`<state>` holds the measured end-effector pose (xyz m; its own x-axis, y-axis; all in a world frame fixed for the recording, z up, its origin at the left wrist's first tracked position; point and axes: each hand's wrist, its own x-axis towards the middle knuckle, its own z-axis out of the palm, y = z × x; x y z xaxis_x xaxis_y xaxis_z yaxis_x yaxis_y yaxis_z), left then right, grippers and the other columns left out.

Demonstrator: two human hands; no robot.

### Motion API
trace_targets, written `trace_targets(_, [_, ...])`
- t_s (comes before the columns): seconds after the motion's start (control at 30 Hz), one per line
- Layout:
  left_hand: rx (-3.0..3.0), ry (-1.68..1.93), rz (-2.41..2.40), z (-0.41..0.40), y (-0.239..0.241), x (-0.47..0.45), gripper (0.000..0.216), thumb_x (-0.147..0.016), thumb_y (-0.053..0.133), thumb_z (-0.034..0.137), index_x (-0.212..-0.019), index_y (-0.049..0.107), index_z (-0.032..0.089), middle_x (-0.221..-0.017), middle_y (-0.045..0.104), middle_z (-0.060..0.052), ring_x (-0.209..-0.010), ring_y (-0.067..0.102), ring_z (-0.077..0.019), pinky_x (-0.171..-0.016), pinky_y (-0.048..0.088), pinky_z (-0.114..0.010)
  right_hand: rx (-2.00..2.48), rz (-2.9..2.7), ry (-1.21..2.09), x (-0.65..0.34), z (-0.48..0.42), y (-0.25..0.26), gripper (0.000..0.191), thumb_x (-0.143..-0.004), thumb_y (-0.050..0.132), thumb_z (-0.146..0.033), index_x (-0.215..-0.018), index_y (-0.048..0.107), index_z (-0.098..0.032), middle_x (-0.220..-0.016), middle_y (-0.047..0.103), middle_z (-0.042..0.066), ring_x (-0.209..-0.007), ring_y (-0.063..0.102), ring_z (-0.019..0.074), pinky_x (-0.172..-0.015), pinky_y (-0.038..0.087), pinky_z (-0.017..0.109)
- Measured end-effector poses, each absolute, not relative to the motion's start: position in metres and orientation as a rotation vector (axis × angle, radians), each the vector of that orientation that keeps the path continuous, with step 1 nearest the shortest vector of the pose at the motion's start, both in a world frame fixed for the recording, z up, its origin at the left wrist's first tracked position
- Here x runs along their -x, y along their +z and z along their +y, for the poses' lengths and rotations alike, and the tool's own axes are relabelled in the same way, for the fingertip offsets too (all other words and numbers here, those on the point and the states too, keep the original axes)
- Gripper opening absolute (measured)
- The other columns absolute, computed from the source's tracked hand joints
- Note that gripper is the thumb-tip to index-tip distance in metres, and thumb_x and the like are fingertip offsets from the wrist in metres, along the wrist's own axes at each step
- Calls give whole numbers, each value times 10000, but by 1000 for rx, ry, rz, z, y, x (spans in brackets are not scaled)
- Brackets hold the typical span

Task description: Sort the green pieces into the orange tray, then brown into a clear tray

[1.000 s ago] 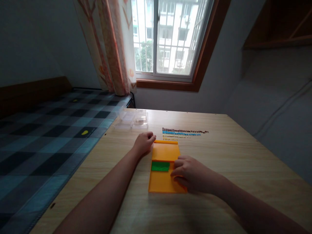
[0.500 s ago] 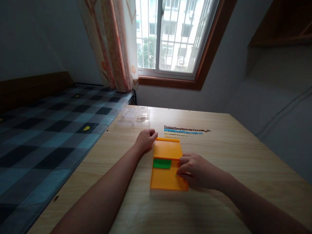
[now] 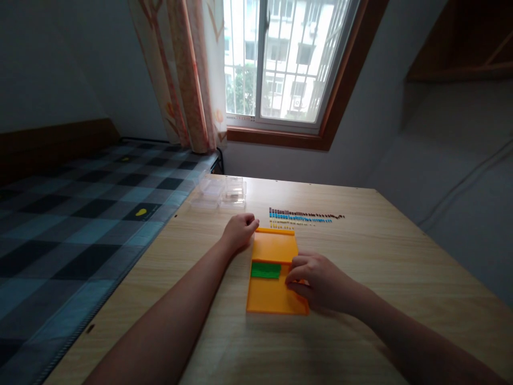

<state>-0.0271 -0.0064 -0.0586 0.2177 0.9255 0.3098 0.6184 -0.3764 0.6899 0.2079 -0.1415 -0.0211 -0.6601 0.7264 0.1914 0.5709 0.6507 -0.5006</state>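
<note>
An orange plastic tray [image 3: 272,297] lies on the table, split into two sections by a crosswise ridge. Several green strips or pieces [image 3: 265,270] sit packed together just below the ridge, at the left. My left hand [image 3: 240,231] is closed at the tray's far left corner, thumb and finger against its edge. Over the tray's right side, my right hand [image 3: 311,278] has thumb and fingers pinched together; a tiny green piece showed there a moment ago and is now hidden by the fingers.
Beyond the tray lie rows of small dark, blue and yellow pieces [image 3: 300,217]. Clear plastic boxes [image 3: 233,193] stand at the table's far left. A bed with a checked cover [image 3: 116,227] adjoins the wooden table [image 3: 372,251] on the left; a window [image 3: 288,64] is ahead.
My right hand has shifted slightly left over the tray, and the tiny green piece at its fingertips has gone out of sight. The left hand stays at the corner.
</note>
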Motion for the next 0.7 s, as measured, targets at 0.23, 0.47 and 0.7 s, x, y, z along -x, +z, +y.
trace_targets(0.23, [-2101, 990, 1420, -6, -56, 27, 346, -793, 496, 390, -519, 383, 211, -496, 388, 50, -531, 372, -114, -569, 236, -280, 840, -1497, 1476, -215, -137, -8, 175, -740, 843, -367, -767, 782, -206, -769, 661, 24, -715, 565, 137, -644, 438, 266])
trace_targets(0.47, [-2095, 984, 1425, -6, -55, 27, 344, -778, 495, 393, -509, 385, 210, -488, 393, 47, -531, 382, -117, -564, 234, -277, 694, -1067, 1811, -213, -142, -10, 216, -642, 907, -329, -689, 750, -188, -628, 547, -18, -571, 413, 85, -509, 300, 218])
trace_targets(0.7, [-2114, 961, 1429, -5, -55, 28, 344, -798, 484, 387, -520, 385, 210, -495, 390, 46, -539, 378, -116, -571, 237, -279, 642, -1110, 1834, -213, -144, -12, 216, -695, 876, -373, -720, 746, -202, -631, 522, -27, -558, 400, 84, -501, 278, 223])
